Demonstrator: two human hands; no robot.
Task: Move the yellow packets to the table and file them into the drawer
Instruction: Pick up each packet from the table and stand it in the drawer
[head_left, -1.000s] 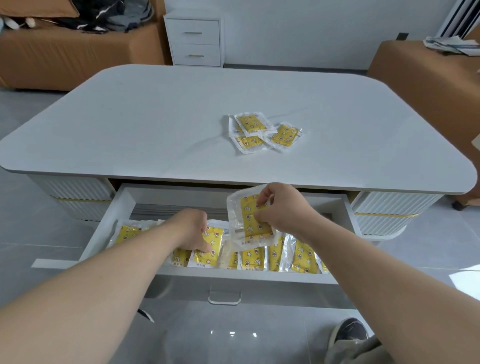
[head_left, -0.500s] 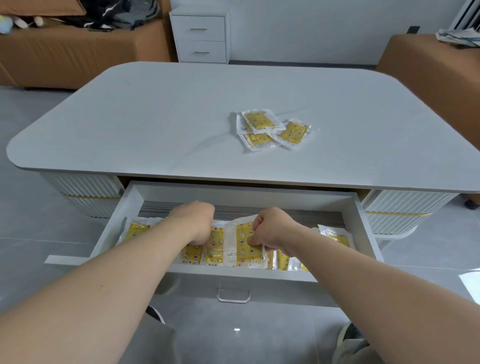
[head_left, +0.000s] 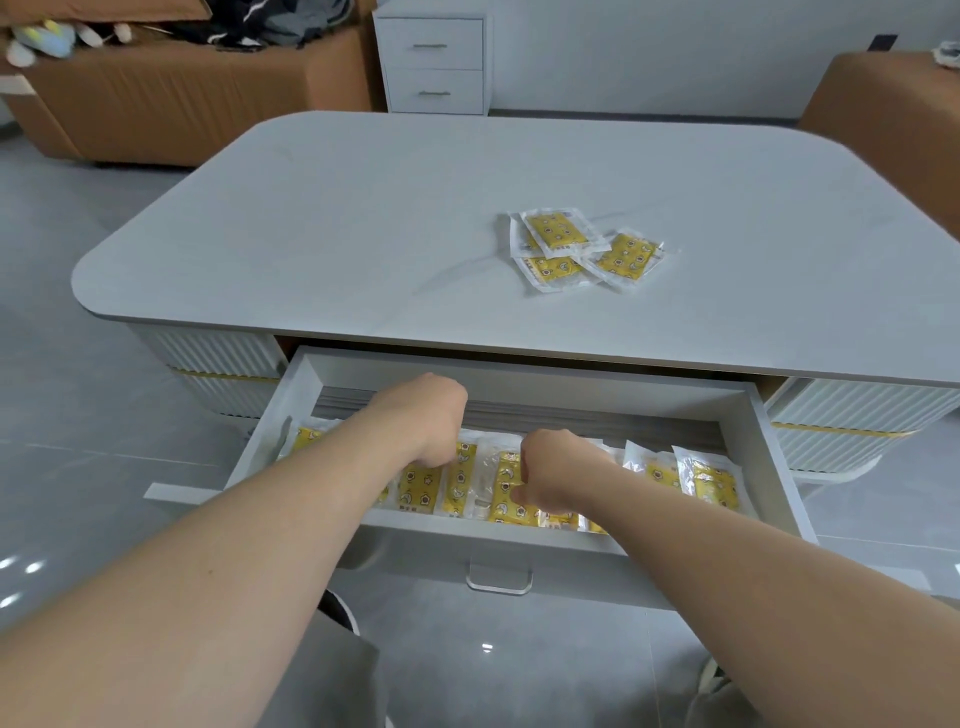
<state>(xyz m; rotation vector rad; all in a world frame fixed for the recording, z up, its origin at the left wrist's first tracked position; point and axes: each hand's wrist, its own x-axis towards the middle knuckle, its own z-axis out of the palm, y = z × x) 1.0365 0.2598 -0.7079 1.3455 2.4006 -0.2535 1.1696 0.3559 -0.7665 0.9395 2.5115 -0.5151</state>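
An open white drawer (head_left: 769, 467) under the grey table (head_left: 363, 234) holds a row of several yellow packets (head_left: 714, 483) standing on edge. My right hand (head_left: 558, 475) is down in the middle of the row, fingers shut on one yellow packet (head_left: 506, 491) that stands between its neighbours. My left hand (head_left: 428, 418) is just left of it, fingers curled down onto the filed packets (head_left: 418, 488); its fingertips are hidden. Three more yellow packets (head_left: 558, 231) lie overlapping on the tabletop, right of centre.
The drawer's front panel with its handle (head_left: 498, 579) juts toward my knees. A brown sofa (head_left: 171, 98) stands at the back left, a white two-drawer cabinet (head_left: 434, 62) by the wall, and another brown seat (head_left: 893, 109) at the right.
My right hand has gone down from above the drawer into the row, taking its packet in between the others. The left hand stayed on the row. The camera came closer.
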